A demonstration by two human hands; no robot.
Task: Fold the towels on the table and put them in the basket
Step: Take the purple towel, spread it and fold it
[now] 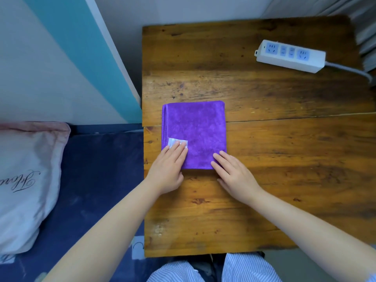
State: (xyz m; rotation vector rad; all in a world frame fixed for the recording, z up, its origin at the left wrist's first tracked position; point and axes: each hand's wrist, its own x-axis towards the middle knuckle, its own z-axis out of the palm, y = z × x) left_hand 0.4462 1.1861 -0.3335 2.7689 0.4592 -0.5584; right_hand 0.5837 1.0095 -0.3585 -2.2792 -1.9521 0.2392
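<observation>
On counter (264,180), near its left edge: purple towel (195,131) folded into square. Left hand (168,169) and right hand (234,174) flat on near corners, fingers straight, gripping nothing, pressing fold flat. Basket not visible.

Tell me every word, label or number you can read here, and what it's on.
Pillow: dark cursive script, cut off by the frame edge; not readable.
White tag on the purple towel: partly under the left hand; no print can be made out.
Power strip: socket markings too small to read.
</observation>
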